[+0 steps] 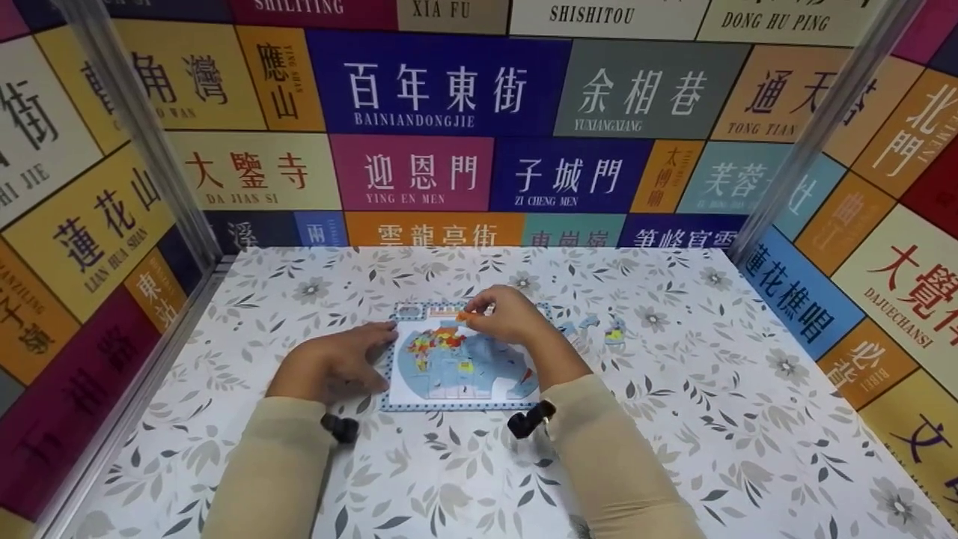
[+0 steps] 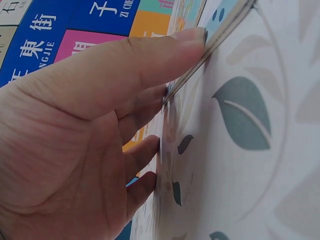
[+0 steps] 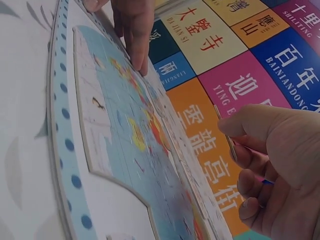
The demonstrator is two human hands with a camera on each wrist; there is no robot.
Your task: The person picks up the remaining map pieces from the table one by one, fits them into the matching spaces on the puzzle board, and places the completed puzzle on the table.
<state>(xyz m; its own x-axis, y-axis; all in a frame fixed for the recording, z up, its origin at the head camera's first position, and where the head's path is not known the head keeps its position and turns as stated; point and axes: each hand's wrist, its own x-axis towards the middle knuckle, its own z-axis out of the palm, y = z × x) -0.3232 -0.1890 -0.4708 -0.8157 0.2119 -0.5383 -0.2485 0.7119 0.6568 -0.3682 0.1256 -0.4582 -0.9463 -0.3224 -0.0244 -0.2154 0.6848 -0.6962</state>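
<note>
Showing a mostly blue map, the dot-bordered puzzle board.

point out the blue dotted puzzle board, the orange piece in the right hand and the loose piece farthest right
light-blue dotted puzzle board (image 1: 449, 406): head view, its near border
small thin orange puzzle piece (image 1: 465, 316): head view, its exposed face
loose blue-and-yellow puzzle piece (image 1: 614, 335): head view, its middle

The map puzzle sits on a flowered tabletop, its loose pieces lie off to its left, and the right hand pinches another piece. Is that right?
Not quite: the loose pieces lie to the right of the map puzzle, not the left, as the head view shows. The rest stands.
</note>
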